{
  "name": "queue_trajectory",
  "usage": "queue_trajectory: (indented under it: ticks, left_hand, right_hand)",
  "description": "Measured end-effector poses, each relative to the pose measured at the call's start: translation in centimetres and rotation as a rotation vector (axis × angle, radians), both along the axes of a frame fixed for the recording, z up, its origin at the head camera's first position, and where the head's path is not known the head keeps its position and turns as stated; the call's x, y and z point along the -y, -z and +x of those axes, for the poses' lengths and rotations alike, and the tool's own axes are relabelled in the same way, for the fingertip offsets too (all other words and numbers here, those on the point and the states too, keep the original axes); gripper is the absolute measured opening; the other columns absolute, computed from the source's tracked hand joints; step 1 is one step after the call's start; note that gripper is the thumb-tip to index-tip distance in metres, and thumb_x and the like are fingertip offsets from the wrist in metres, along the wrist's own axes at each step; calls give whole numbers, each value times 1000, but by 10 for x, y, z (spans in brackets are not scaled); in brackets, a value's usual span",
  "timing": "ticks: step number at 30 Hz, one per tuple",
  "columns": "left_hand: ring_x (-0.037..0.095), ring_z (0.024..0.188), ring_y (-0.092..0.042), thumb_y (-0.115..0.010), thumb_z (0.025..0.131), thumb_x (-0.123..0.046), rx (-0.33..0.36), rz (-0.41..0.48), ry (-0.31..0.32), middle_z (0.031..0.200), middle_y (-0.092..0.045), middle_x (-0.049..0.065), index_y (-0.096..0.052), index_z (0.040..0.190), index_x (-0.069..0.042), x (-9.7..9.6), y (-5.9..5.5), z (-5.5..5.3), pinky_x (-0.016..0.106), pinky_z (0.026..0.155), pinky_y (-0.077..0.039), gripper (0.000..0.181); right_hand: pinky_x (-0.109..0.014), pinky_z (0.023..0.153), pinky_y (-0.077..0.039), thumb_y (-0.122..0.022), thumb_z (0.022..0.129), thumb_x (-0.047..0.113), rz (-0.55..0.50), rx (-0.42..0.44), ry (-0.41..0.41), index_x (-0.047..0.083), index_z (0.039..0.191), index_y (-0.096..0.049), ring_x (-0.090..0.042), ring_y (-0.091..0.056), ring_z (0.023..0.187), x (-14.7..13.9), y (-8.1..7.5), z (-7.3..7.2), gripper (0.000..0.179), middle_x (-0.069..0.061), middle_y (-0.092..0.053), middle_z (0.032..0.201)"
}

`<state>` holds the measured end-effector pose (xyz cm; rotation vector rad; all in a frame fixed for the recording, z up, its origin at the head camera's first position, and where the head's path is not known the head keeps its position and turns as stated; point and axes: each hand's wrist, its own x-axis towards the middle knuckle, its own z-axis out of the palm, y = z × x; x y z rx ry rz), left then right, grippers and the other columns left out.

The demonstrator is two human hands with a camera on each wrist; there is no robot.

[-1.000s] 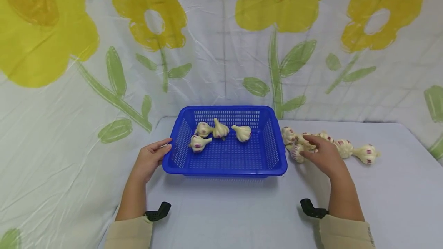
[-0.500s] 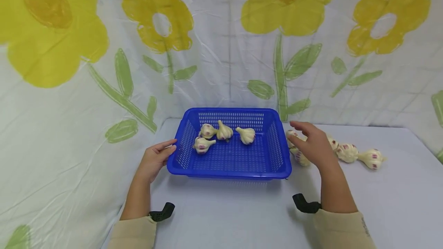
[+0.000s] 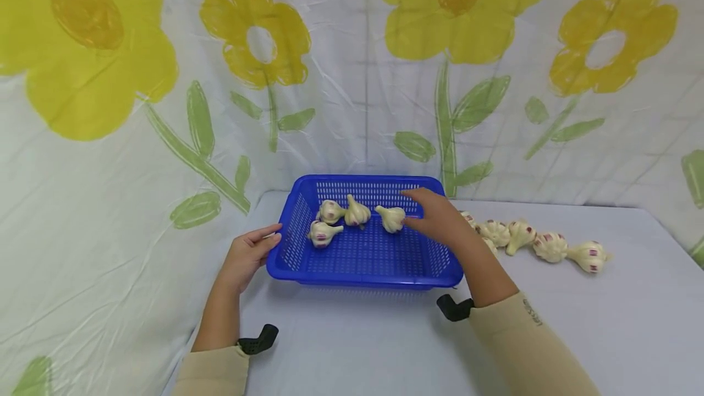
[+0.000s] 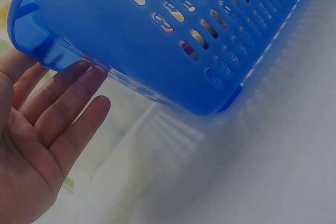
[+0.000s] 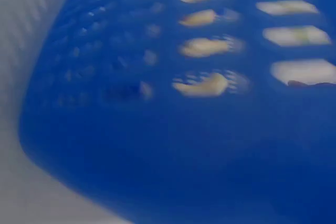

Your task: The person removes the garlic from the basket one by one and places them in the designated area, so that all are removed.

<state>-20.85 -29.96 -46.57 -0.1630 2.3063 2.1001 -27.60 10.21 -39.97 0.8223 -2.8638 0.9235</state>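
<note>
A blue plastic basket (image 3: 352, 278) with slotted walls stands on the table, several garlic bulbs (image 3: 323, 233) lying inside toward its left and back. At its left rim rests my left hand (image 3: 249, 255), thumb and index tips touching the edge. The left wrist view shows that hand's fingers (image 4: 73, 106) fairly straight, some meeting the underside of the rim. My right hand (image 3: 437, 216) reaches over the basket's right wall, fingers spread beside the rightmost garlic bulb (image 3: 391, 219) in it; contact is unclear. In the right wrist view the basket wall (image 5: 184, 156) blocks most of the hand.
To the right of the basket, more garlic bulbs (image 3: 550, 247) lie in a loose row on the white tablecloth (image 3: 374, 341), some partly behind my right forearm. A flowered white curtain (image 3: 341, 109) hangs behind the table.
My right hand has moved left from the loose garlic bulbs to above the basket, with no bulb visible in it. The left hand stays at the rim. The head view has shifted slightly.
</note>
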Motion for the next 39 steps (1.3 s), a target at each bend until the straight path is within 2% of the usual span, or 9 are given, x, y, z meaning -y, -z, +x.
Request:
queue_trajectory:
  ticks: [6, 12, 18, 25, 31, 37, 39]
  left_hand:
    - [9, 84, -72, -69, 93, -32, -4, -1, 2, 94, -75, -11, -58, 136, -3, 0, 1, 1, 25, 76, -60, 53]
    - [8, 81, -72, -69, 93, -29, -17, 8, 9, 92, -75, -12, -58, 136, -2, 2, 1, -1, 25, 74, -60, 52]
    - [7, 84, -72, -68, 94, -28, -10, 15, 4, 93, -75, -13, -54, 138, 1, 0, -2, 0, 24, 75, -59, 55]
    - [7, 84, -71, -67, 95, -28, -1, 4, 11, 94, -74, -14, -50, 140, 4, -1, -1, 1, 24, 76, -59, 57]
    - [8, 83, -72, -68, 93, -29, -9, 3, 7, 94, -75, -13, -55, 138, 0, 0, -1, 0, 24, 75, -59, 55]
    - [8, 83, -72, -69, 93, -30, -11, 3, 8, 94, -75, -12, -57, 136, -2, 0, 0, 0, 25, 75, -60, 53]
    - [8, 83, -72, -69, 93, -29, -9, 9, 10, 94, -75, -13, -56, 137, -1, 1, 0, 0, 25, 75, -60, 53]
  right_hand:
    - [-54, 113, -35, -75, 87, 16, 79, 69, -45, 4, 147, -44, -40, -38, 140, 17, 22, -14, 68, -21, -42, 151]
    - [-54, 114, -34, -76, 86, 15, 98, 131, -39, 5, 151, -37, -39, -32, 144, 21, 32, -20, 77, -19, -34, 156]
    - [-55, 114, -34, -78, 85, 15, 141, 161, -46, 5, 152, -35, -40, -32, 144, 23, 35, -23, 80, -19, -33, 157]
    - [-52, 111, -38, -80, 81, 10, 152, 181, -65, -1, 147, -40, -40, -42, 137, 25, 38, -23, 77, -21, -44, 149]
    - [-52, 108, -42, -80, 82, 12, 200, 182, -58, 2, 146, -43, -38, -45, 134, 25, 37, -24, 75, -19, -43, 149]
    - [-49, 101, -48, -80, 83, 17, 258, 166, -53, 7, 147, -44, -34, -51, 126, 27, 37, -24, 74, -17, -45, 141]
    - [-50, 102, -47, -79, 83, 17, 263, 155, -73, 8, 147, -45, -36, -49, 130, 27, 38, -24, 72, -18, -43, 145]
